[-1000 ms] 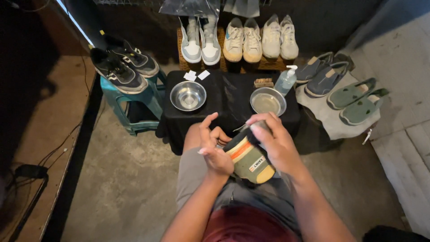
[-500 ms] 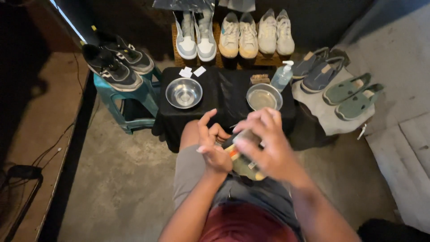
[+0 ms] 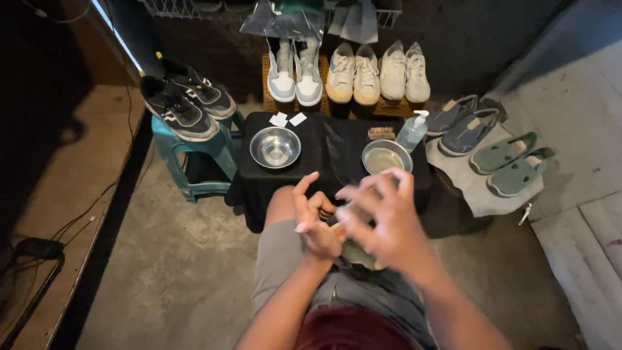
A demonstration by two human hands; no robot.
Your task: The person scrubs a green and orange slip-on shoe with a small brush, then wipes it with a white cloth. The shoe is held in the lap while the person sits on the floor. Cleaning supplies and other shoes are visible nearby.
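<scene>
Both hands' fingers (image 3: 310, 194) wrap the shoe (image 3: 363, 254), mostly hidden.

Black cloth (image 3: 330, 146) on table, two silver bowls (image 3: 275, 146), teal stool (image 3: 194, 162) with black sneakers (image 3: 184, 104), white and cream sneakers (image 3: 353, 71) in back row, grey-blue slip-ons (image 3: 463, 123), green slip-ons (image 3: 512, 162), grey shorts (image 3: 278, 259).

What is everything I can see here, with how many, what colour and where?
Sneakers: three pairs, white and pale, back row.
Black sneakers: one pair, on teal stool.
Slip-ons: blue-grey pair, green pair, on grey cloth, right.
Steel bowls: two, left and right, on black-draped table.
Pump bottle: one, clear.
Brush: one, brown.
Shoe: one, blurred, over lap.
Left hand, right hand: both on shoe.
</scene>
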